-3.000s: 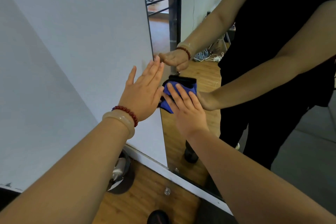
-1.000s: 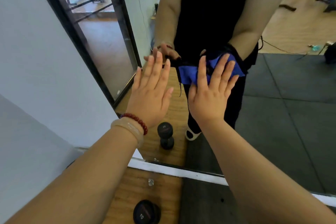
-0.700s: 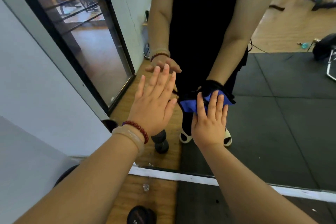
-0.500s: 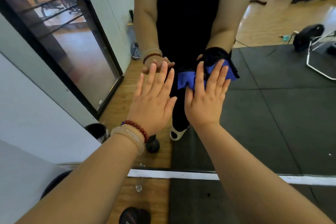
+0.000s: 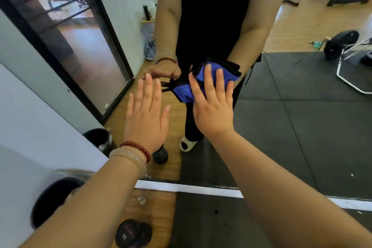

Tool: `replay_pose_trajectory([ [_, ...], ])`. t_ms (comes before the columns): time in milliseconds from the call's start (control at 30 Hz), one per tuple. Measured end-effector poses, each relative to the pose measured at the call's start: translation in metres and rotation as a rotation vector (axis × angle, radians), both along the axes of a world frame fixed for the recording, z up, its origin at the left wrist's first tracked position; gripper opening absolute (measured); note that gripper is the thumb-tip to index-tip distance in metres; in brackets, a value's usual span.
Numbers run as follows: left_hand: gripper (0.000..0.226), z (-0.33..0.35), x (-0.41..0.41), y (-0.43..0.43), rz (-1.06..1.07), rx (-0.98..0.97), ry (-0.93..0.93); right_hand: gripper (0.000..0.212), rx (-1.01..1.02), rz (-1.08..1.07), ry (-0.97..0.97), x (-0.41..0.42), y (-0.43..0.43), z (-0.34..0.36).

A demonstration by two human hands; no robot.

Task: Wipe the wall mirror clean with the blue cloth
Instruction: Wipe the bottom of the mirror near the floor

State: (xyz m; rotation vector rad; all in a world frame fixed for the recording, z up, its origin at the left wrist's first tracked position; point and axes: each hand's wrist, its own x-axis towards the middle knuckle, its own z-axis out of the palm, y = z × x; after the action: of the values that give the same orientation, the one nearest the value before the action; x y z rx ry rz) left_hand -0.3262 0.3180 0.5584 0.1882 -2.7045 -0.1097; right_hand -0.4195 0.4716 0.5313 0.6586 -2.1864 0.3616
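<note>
I see right hand [image 5: 213, 106], fingers flat, pressing blue cloth [image 5: 185, 92] on wall mirror [image 5: 281, 127] | left hand [image 5: 147, 119] flat, empty, beside it | cloth apparently moved inward from mirror's edge: wiping under way.

We are in a gym: a dumbbell [image 5: 132, 233] (marked 10) at the bottom, black rubber mats [image 5: 211, 225] underfoot, weight plates [image 5: 342, 40] reflected at upper right in the wall mirror [image 5: 302, 137].
</note>
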Motion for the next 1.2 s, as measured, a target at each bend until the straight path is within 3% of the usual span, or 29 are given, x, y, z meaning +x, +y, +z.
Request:
replay_pose_trajectory([
  [133,0.062,0.002,0.013,0.005,0.055,0.124,0.064,0.088,0.028,0.095,0.015,0.003,-0.001,0.002],
  [300,0.061,-0.006,0.042,0.0,0.168,0.186,0.122,0.089,0.166,0.214,0.068,0.0,-0.028,0.026],
  [400,0.059,-0.01,0.055,-0.015,0.234,0.192,0.11,0.076,0.286,0.203,0.115,0.002,-0.05,0.037],
  [533,0.056,-0.006,0.049,-0.043,0.201,0.207,0.195,0.061,0.292,0.313,0.08,0.01,-0.088,0.053],
  [700,0.061,-0.01,0.028,-0.075,0.14,0.299,0.409,0.069,0.252,0.464,0.203,0.009,-0.133,0.071],
  [767,0.06,-0.012,0.023,-0.087,0.14,0.384,0.495,0.086,0.256,0.51,0.189,0.009,-0.151,0.081],
  [900,0.059,-0.015,0.02,-0.117,0.165,0.439,0.619,0.088,0.304,0.317,0.284,0.011,-0.184,0.097],
  [1000,0.058,-0.02,0.014,-0.143,0.145,0.392,0.592,0.099,0.35,0.164,0.261,0.018,-0.2,0.096],
  [1200,0.055,-0.038,-0.007,-0.165,0.186,0.482,0.456,0.095,0.476,0.207,0.313,0.025,-0.235,0.086],
])
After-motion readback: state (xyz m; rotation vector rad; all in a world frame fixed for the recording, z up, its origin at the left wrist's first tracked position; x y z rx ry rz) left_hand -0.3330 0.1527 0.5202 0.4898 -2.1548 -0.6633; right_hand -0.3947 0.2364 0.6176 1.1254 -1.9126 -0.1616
